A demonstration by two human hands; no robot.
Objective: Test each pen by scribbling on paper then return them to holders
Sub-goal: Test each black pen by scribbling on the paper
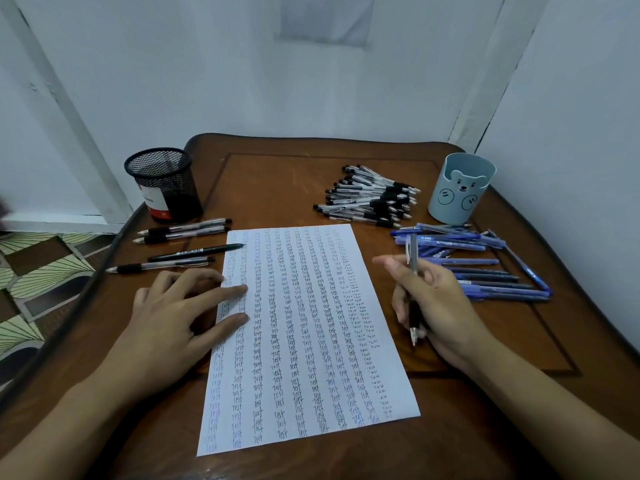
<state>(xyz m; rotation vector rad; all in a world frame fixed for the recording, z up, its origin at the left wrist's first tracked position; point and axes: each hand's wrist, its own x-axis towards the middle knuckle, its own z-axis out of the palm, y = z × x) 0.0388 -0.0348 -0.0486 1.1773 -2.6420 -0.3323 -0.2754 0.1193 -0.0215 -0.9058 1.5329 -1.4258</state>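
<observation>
The right hand (437, 303) has its grip closed round a clear pen (412, 252) with a black rubber sleeve. It is held just off the right edge of the paper (311, 341), above the bare tabletop (277, 188). The pen's long axis runs almost straight towards and away from the person, nib pointing back at them and clicker end pointing at the far side. The left hand (173, 313) lies flat with loose, spread fingers, its fingertips pressing the sheet's left edge. The sheet lies lengthwise away from the person, leaning slightly, filled with columns of the word "test". Far left stands a black mesh holder (162, 183), with a few loose pens (180, 230) lying crosswise between it and the left hand. Far right stands a pale blue bear holder (462, 188), with a heap of clear black-sleeved pens (370, 199) beside it. A spread of blue pens (485, 271) lies just behind the right hand.
</observation>
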